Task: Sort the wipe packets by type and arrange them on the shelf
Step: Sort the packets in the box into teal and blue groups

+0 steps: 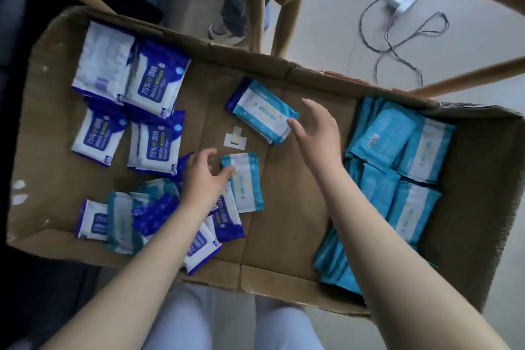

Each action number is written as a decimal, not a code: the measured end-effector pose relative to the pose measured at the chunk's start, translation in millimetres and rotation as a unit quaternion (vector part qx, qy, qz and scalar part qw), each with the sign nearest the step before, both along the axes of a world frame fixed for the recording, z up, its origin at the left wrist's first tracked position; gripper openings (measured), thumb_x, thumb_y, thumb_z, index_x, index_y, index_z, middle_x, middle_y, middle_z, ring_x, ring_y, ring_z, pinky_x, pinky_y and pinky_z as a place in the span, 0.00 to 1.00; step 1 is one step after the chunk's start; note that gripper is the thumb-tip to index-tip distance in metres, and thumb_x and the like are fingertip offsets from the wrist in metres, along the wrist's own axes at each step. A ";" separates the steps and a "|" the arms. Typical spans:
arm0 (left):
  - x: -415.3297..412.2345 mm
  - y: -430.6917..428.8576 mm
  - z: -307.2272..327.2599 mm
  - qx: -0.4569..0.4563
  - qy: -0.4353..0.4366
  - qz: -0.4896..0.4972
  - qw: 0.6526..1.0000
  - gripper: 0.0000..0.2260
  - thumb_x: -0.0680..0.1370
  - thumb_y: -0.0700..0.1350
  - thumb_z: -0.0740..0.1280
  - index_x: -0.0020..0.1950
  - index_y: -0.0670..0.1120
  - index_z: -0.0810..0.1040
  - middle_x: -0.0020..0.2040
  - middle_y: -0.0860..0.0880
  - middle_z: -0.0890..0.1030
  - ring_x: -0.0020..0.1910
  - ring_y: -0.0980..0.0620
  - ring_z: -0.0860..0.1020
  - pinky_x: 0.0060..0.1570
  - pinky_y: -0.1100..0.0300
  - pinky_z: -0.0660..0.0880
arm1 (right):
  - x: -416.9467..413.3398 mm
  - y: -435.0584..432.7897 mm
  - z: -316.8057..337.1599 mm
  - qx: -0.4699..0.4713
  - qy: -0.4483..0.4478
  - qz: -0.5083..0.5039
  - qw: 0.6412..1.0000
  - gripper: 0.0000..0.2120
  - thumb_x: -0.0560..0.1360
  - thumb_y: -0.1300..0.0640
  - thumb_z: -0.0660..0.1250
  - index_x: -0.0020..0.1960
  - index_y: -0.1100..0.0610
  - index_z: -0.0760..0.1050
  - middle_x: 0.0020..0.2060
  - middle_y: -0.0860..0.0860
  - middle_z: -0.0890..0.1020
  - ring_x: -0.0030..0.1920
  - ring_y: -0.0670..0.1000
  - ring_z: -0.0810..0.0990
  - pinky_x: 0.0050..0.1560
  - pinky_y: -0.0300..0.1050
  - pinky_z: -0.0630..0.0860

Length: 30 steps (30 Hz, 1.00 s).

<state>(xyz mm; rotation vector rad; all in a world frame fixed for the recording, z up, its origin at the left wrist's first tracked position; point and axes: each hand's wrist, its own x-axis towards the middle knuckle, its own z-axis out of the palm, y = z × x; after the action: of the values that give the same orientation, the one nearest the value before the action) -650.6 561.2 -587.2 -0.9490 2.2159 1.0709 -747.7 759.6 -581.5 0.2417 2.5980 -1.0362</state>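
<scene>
Dark-blue 75% alcohol wipe packets [154,81] lie grouped at the far left of a flattened cardboard box [284,236]. Light-blue packets [397,150] are stacked along the right side. A mixed heap [142,219] of both kinds lies at the near left. My left hand [203,179] hovers over that heap with curled fingers, its fingertips touching a light-blue packet [245,182]. My right hand [316,133] is open, with its fingertips at the edge of another light-blue packet [262,112] in the middle.
A small white sticker [234,138] lies on the cardboard between the hands. A wooden frame [284,17] stands behind the box. Cables and a white power strip [403,1] lie on the floor at the far right. A person's legs and shoe [224,31] are behind.
</scene>
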 end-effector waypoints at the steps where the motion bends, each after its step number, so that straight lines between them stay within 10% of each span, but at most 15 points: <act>1: 6.4 -4.5 -6.6 -0.009 -0.034 -0.019 0.999 0.29 0.74 0.53 0.74 0.71 0.47 0.69 0.69 0.45 0.68 0.66 0.45 0.72 0.61 0.53 0.73 | -8.0 -13.7 -5.1 0.008 -0.014 0.017 1.000 0.28 0.77 0.49 0.70 0.74 0.54 0.68 0.72 0.51 0.73 0.72 0.51 0.69 0.72 0.47 0.65; 6: 26.3 14.9 -30.4 -0.113 -0.075 -0.170 0.976 0.43 0.69 0.60 0.75 0.76 0.48 0.56 0.73 0.46 0.58 0.72 0.42 0.61 0.72 0.44 0.57 | -22.3 -47.2 -28.6 0.058 -0.070 0.033 0.995 0.30 0.73 0.50 0.74 0.71 0.53 0.69 0.65 0.51 0.77 0.64 0.53 0.74 0.62 0.53 0.76; 15: 24.1 21.9 -40.2 -0.135 -0.066 -0.110 0.983 0.27 0.70 0.56 0.76 0.62 0.47 0.70 0.68 0.49 0.63 0.66 0.45 0.64 0.67 0.49 0.60 | 9.7 -53.9 -30.5 0.097 0.009 -0.057 0.994 0.14 0.72 0.54 0.75 0.53 0.53 0.73 0.54 0.48 0.75 0.53 0.47 0.69 0.52 0.39 0.71; 20: 14.4 32.0 -28.7 -0.013 -0.032 0.018 0.999 0.18 0.76 0.46 0.72 0.61 0.46 0.68 0.65 0.44 0.73 0.66 0.42 0.69 0.66 0.48 0.63 | 29.3 -29.6 -11.1 -0.116 0.000 -0.215 0.970 0.13 0.74 0.64 0.71 0.42 0.50 0.70 0.40 0.45 0.76 0.41 0.45 0.75 0.42 0.38 0.73; 30: -57.7 125.3 41.3 0.334 0.125 0.182 0.916 0.08 0.79 0.40 0.68 0.58 0.47 0.76 0.52 0.53 0.83 0.50 0.57 0.83 0.49 0.60 0.80 | 52.3 131.1 37.9 -0.143 0.065 -0.455 0.876 0.15 0.76 0.60 0.72 0.59 0.54 0.71 0.59 0.57 0.80 0.60 0.52 0.80 0.64 0.49 0.77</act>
<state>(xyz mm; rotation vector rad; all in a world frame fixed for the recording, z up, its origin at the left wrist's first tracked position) -708.3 686.4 -546.0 -0.9511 1.6516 2.0468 -695.4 890.7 -543.6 1.4530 2.3627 -1.7427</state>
